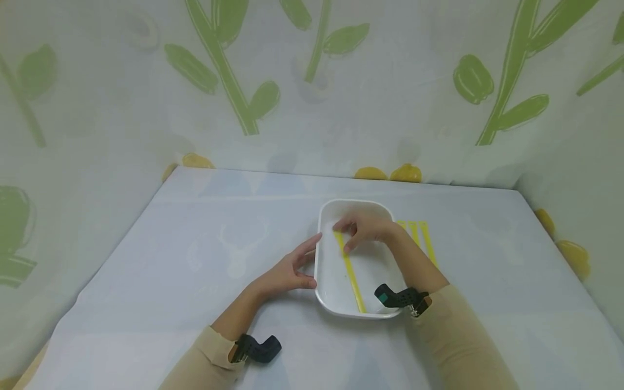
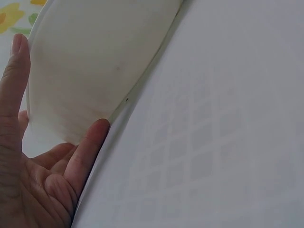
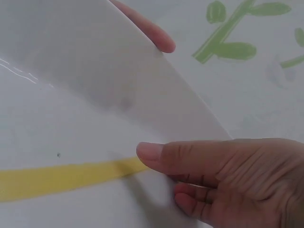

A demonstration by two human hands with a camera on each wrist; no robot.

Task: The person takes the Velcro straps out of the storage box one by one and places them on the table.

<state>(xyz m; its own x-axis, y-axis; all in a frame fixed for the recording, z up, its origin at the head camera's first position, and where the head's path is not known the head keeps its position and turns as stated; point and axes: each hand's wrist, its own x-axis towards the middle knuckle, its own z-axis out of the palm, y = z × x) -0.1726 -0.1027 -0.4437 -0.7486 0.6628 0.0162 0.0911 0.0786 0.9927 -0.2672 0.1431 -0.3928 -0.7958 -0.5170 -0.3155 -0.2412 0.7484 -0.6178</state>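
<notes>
A white rectangular tray (image 1: 375,265) with rounded corners stands on the table. Inside it, a long narrow yellow strip (image 1: 352,279) lies lengthwise. My left hand (image 1: 287,271) touches the tray's left side, thumb and fingers spread; the left wrist view shows its fingertips against the outer wall (image 2: 99,66). My right hand (image 1: 365,227) is inside the tray, over the strip's far end. There the thumb and forefinger stand apart in the head view. In the right wrist view the thumb (image 3: 161,154) covers that end, and its shadow crosses the strip (image 3: 61,178).
Several more yellow strips (image 1: 427,241) lie side by side on the table just right of the tray, partly behind my right forearm. A pale cloth (image 1: 234,216) covers the table. A wall hanging (image 1: 414,108) with green leaf prints rises behind the far edge.
</notes>
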